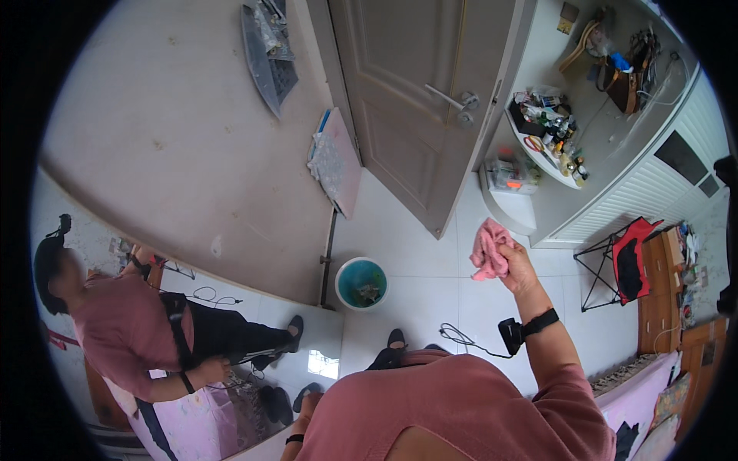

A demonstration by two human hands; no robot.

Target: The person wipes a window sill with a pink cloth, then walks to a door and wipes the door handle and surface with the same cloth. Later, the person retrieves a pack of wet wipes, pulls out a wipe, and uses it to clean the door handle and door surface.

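Observation:
My right hand (517,268) grips a bunched pink cloth (490,251), held out above the white tiled floor. A black strap with a small device (511,336) is on that wrist, and a black cable (461,337) trails from it. Low in the picture, my left hand (310,405) is partly hidden by my body, beside the edge of a large mirror (323,331); its fingers cannot be made out. Ahead on the floor stands a round white-rimmed bin (340,283), turquoise inside, with some litter at its bottom.
A grey door (403,115) with a lever handle stands ajar. To the right are a curved shelf unit (553,167) with bottles and scissors, a red folding chair (631,265) and a bed (640,383). A folded pink board (343,173) leans by the wall.

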